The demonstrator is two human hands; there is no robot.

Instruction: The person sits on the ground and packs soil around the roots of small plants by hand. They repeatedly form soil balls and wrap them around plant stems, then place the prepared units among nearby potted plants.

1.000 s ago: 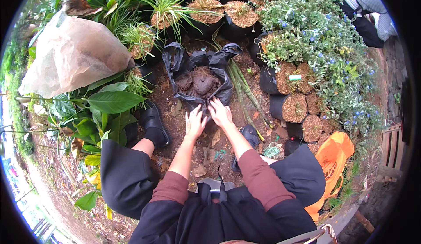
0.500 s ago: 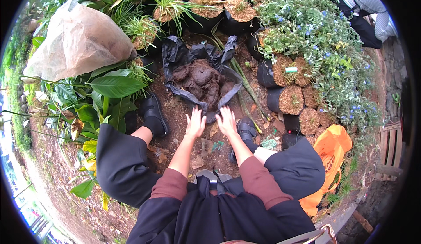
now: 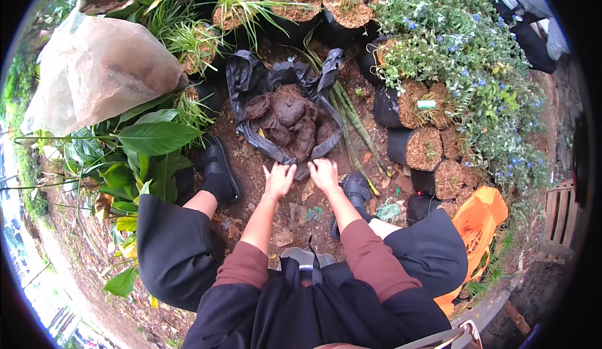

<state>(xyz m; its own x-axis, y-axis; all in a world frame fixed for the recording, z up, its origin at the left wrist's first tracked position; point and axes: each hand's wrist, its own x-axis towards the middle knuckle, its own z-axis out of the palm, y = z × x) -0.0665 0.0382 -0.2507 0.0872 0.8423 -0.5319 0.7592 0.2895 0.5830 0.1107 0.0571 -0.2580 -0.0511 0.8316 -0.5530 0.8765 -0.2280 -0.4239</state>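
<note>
Black plastic bag (image 3: 237, 76), one of it, stands mouth open on the soil straight ahead of the person, its near rim at the fingertips of both hands. To the person's right I count one orange bag (image 3: 480, 220), crumpled. At least two long green stalks (image 3: 360, 134) lie just beside the black bag, on its right. Two black shoes (image 3: 216, 168) are planted apart, one on each side of the forearms. Between them reach two bare hands, left (image 3: 278, 181) and right (image 3: 323, 174), side by side with a gap between; their fingers are bent against the rim, but whether they pinch the plastic I cannot tell. Inside the bag, beyond the hands, sit at least four brown fibrous clumps (image 3: 290, 109), overlapping. Smallest is one green-and-white roll (image 3: 426, 104), resting among the pots (image 3: 424, 149) at right.
</note>
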